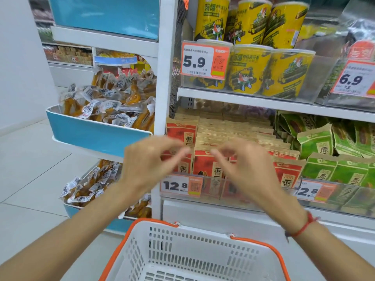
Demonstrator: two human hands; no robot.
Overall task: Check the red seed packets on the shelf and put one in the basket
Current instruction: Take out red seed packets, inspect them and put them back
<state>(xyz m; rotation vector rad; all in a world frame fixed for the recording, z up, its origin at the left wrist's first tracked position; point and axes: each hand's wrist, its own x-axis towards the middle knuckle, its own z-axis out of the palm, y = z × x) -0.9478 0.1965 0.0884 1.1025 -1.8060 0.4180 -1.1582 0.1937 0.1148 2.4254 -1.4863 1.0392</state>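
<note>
Red seed packets (204, 164) stand in rows on the lower shelf, behind a clear front rail with a 12.8 price tag (180, 185). My left hand (148, 161) and my right hand (244, 166) hover side by side just in front of the packets. Both are motion-blurred, with fingers bent loosely toward each other, and neither holds anything. I cannot tell whether the fingertips touch the packets. A white basket with an orange rim (124, 247) sits below my arms and has nothing in it.
Green packets (318, 142) fill the shelf to the right of the red ones. Yellow canisters (250, 71) stand on the shelf above. At the left, blue bins (97, 136) hold several clear-wrapped snacks. A white shelf post (162, 98) divides the two units.
</note>
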